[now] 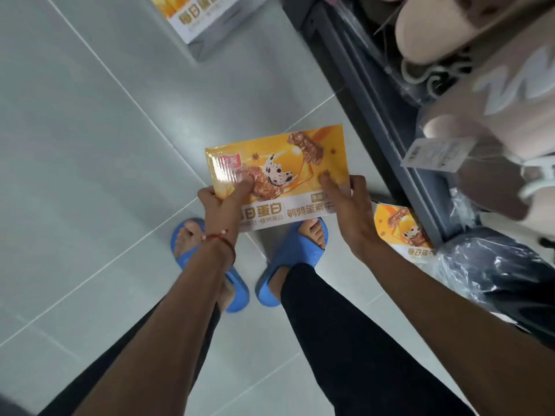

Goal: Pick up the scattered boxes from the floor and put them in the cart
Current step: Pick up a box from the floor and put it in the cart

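I hold a yellow and white snack box (279, 163) in both hands above my feet. My left hand (223, 202) grips its lower left corner, thumb on the printed front. My right hand (345, 202) grips its lower right edge, thumb on top and fingers behind. A second matching box (399, 232) lies on the floor by my right foot, against the base of a dark shelf. A third box (198, 16) stands on the floor at the top of the view. No cart is in view.
A dark grey shelf unit (381, 115) runs along the right, hung with pink slippers (426, 31) and a price tag (435, 153). Plastic-wrapped dark goods (492, 265) sit lower right. My blue sandals (300, 253) stand on the pale grey tiled floor (90, 145).
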